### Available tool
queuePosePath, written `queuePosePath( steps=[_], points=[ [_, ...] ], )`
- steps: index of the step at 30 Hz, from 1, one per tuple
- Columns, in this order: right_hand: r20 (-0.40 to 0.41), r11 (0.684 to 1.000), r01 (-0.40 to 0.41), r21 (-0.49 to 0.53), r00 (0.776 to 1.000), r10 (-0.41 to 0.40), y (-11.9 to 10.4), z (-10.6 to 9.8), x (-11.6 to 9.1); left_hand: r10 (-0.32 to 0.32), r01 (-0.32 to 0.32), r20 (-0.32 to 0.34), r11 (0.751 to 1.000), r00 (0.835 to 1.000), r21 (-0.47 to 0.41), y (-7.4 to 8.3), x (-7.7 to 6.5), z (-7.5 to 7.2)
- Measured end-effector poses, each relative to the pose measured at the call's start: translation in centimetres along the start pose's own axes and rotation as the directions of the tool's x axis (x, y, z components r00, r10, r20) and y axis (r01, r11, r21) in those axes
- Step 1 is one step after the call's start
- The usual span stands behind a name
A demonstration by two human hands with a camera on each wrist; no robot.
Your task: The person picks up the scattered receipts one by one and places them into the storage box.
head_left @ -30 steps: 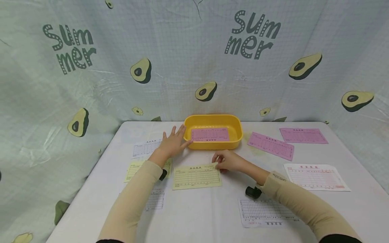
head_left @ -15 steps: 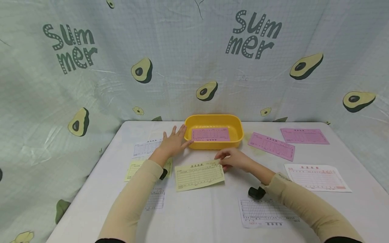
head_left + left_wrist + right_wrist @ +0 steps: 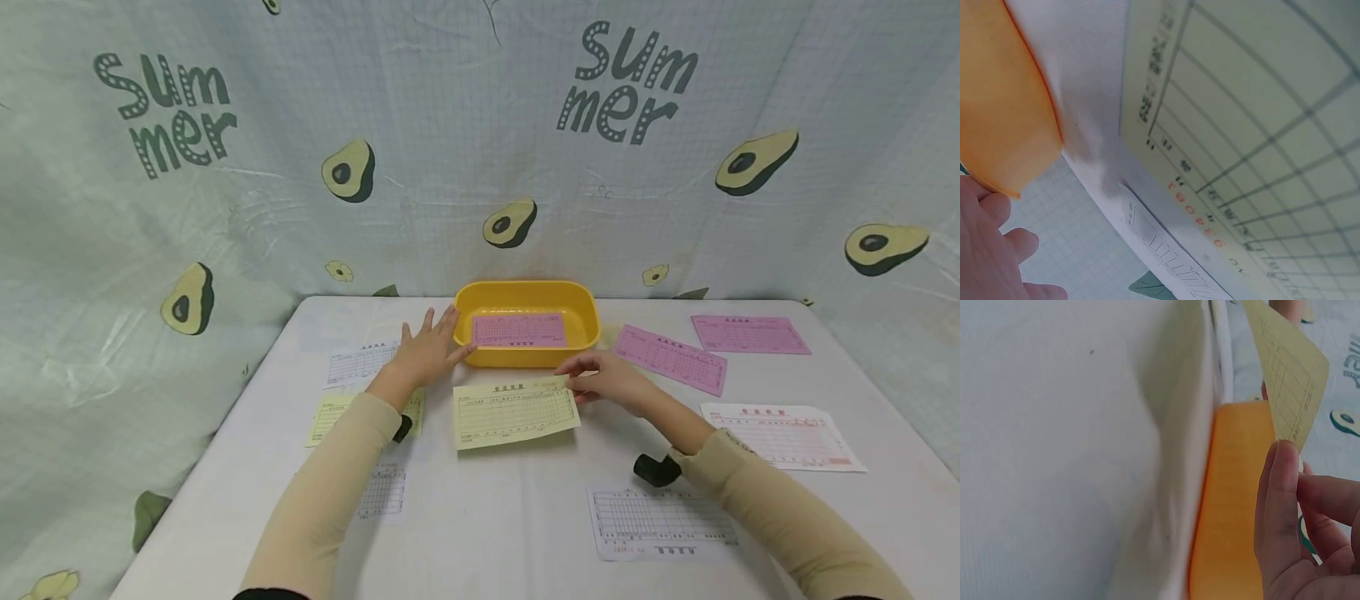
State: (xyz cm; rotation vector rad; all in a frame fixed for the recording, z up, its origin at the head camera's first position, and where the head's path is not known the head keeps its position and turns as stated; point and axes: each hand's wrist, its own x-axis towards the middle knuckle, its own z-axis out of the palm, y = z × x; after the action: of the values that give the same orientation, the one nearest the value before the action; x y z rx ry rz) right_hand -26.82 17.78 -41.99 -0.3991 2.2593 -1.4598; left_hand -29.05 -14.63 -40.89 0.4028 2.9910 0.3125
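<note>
My right hand [image 3: 611,383] pinches a pale yellow paper form [image 3: 516,417] by its upper right corner. The form hangs raised over the table in front of a yellow plastic basket [image 3: 525,358], its lower edge bending slightly. A pink form [image 3: 519,330] lies inside the basket. Fingers spread, my left hand [image 3: 423,358] rests at the basket's left rim. In the right wrist view, thumb and fingers [image 3: 1283,469] meet at the corner of the yellow form [image 3: 1291,369]. The left wrist view has the form's printed grid [image 3: 1241,125] close up, with the orange-looking basket wall [image 3: 1010,94] beside it.
Two pink forms [image 3: 671,360] lie right of the basket, and a white form with red print [image 3: 783,437] lies nearer. A white form [image 3: 660,525] sits at front right. Partly under my left arm are another yellow form [image 3: 330,417] and white forms [image 3: 362,364]. A patterned curtain [image 3: 450,125] hangs behind.
The right hand has lifted the yellow form off the table and carried it rightward and a little toward the basket. The left hand stays at the basket's rim.
</note>
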Motion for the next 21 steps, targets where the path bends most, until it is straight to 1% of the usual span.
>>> queuePosePath(
  steps=[3, 6, 10, 13, 16, 21],
  points=[
    [-0.022, 1.0, -0.009, -0.006, 1.0, 0.008, -0.2, -0.6, -0.4, -0.003, 0.003, 0.007, 1.0, 1.0, -0.003, 0.0, 0.0, 0.0],
    [-0.031, 1.0, 0.006, -0.021, 0.999, -0.007, -0.5, -1.1, -0.7, -0.001, 0.001, 0.005, 1.0, 1.0, -0.002, 0.0, 0.0, 0.0],
    [-0.05, 1.0, 0.006, -0.01, 0.999, -0.006, -0.8, -1.7, -0.8, 0.0, 0.0, -0.004, 1.0, 1.0, 0.0, 0.0, 0.0, 0.0],
    [-0.063, 1.0, -0.003, 0.01, 0.998, 0.003, -1.2, -2.1, -0.8, -0.003, 0.003, -0.004, 1.0, 1.0, 0.002, 0.0, 0.0, 0.0],
    [-0.064, 1.0, 0.008, 0.02, 0.998, -0.006, -1.6, -2.5, -0.7, -0.005, 0.005, -0.006, 1.0, 1.0, 0.01, 0.0, -0.1, 0.0],
    [-0.088, 0.999, 0.015, 0.044, 0.996, -0.012, -2.3, -3.2, -0.4, -0.006, 0.006, -0.001, 1.0, 1.0, 0.027, 0.0, -0.2, 0.0]
  ],
)
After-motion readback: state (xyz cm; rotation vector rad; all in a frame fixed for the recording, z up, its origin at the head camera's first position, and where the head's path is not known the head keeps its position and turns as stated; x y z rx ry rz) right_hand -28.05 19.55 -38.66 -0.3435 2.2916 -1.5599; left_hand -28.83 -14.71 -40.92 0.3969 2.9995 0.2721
